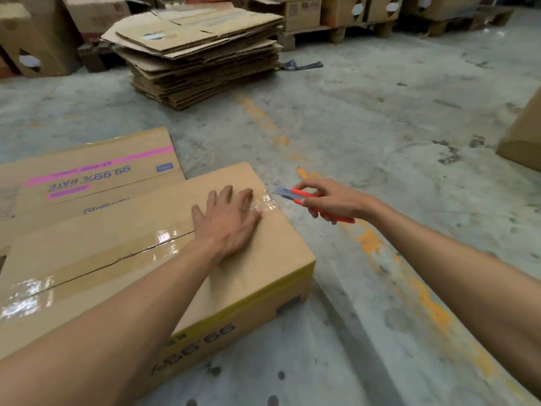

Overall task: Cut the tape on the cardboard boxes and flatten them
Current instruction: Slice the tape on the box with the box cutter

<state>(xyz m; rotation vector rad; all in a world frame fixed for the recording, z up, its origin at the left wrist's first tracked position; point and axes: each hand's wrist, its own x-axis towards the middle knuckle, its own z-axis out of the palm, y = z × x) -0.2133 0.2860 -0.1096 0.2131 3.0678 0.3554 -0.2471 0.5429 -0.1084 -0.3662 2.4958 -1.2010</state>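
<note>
The left hand (227, 221) presses flat on the taped box (164, 259) on the floor; the right hand (332, 200) grips a red cutter (304, 197) (blade seemingly out) at the tape's (265, 204) end. A slip could reach the fingers.

A: What is worn on the arms?
B: Both forearms show bare, with no sleeve, up to the frame's edge.
A: And the left hand (227, 222) and right hand (332, 200)?
B: Bare, fingers (228, 193) uncovered.
</note>
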